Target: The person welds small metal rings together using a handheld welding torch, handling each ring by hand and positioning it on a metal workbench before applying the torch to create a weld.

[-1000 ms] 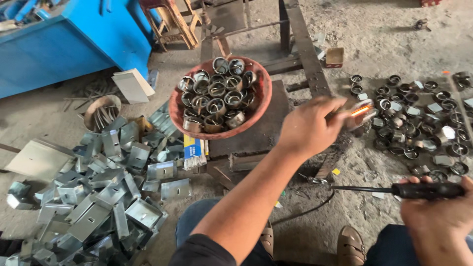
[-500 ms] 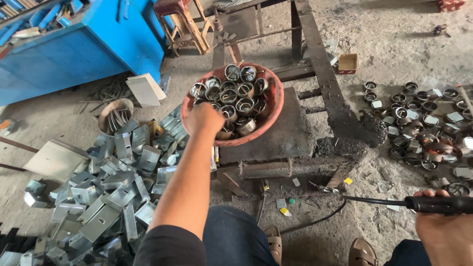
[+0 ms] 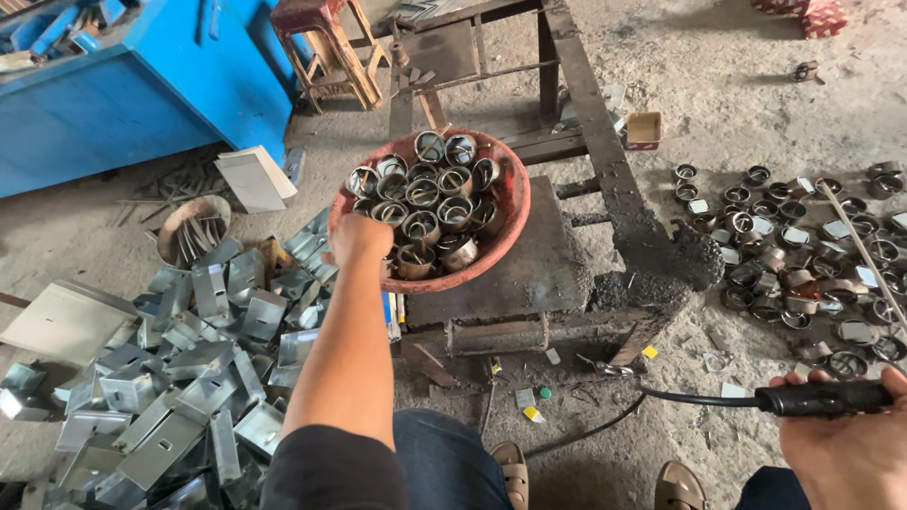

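Observation:
My left hand (image 3: pixel 359 236) reaches across to the near left rim of a red bowl (image 3: pixel 510 203) filled with several short metal rings (image 3: pixel 439 203). Its fingers curl down at the rim, and what they hold is hidden. The bowl rests on a dark steel block (image 3: pixel 534 274) in front of me. At the lower right, my right hand (image 3: pixel 850 444) grips a black welding rod holder (image 3: pixel 827 397), whose cable (image 3: pixel 680 397) trails left over the floor.
Several more rings (image 3: pixel 794 255) lie spread on the floor at right. A heap of bent galvanised brackets (image 3: pixel 189 359) fills the left floor, next to a round tin (image 3: pixel 189 231) of rods. A blue cabinet (image 3: pixel 123 94) and a wooden stool (image 3: pixel 326 47) stand behind. My sandalled feet (image 3: pixel 515 472) are at the bottom.
My left hand swung from the ring pile on the right over to the bowl, then slid to its near left rim. The right hand kept the holder low at right.

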